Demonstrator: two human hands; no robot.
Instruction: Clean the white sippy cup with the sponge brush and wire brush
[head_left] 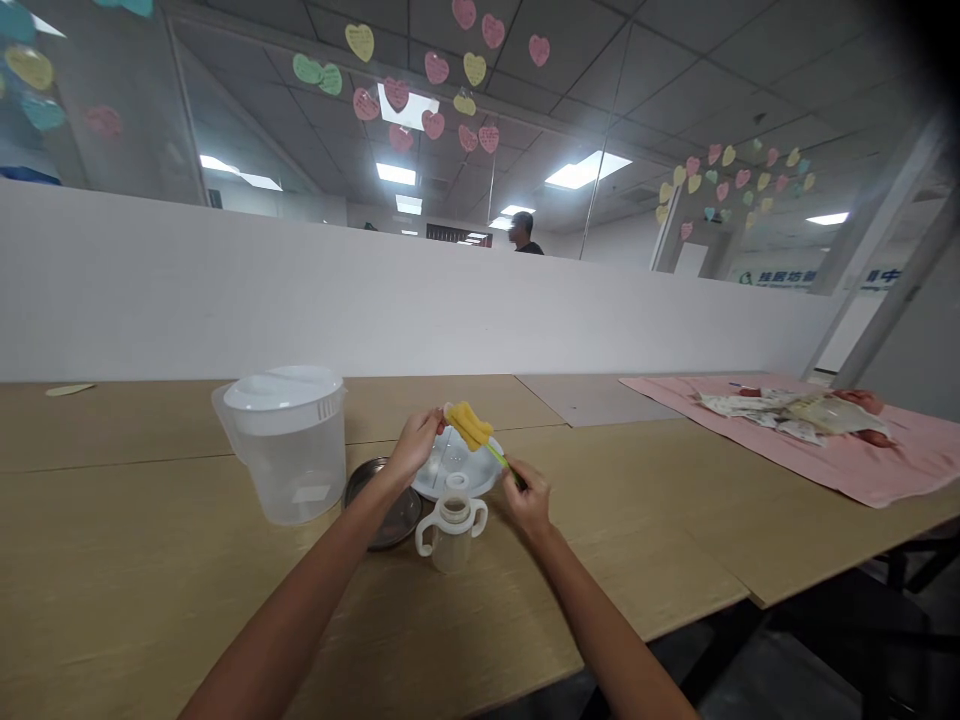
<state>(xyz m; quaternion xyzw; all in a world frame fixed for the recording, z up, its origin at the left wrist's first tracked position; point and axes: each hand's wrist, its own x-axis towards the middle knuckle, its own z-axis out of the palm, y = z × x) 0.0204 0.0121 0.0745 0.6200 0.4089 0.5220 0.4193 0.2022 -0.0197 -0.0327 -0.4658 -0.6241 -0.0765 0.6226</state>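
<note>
My right hand is closed round the green handle of a bottle brush with a yellow sponge head. The head points up and left, above a white basin. At the sponge's tip, my left hand pinches a small pale piece, too small to make out and touching the sponge. Below the hands, a clear baby bottle with two white handles stands upright without its top. A white ring-shaped part shows just behind the bottle's mouth. Partly behind my left forearm lies a dark metal dish.
A clear lidded pitcher stands left of the dish. On the right, a pink cloth bears a doll and patterned fabric. A low white wall with glass above borders the wooden table; a person is beyond it.
</note>
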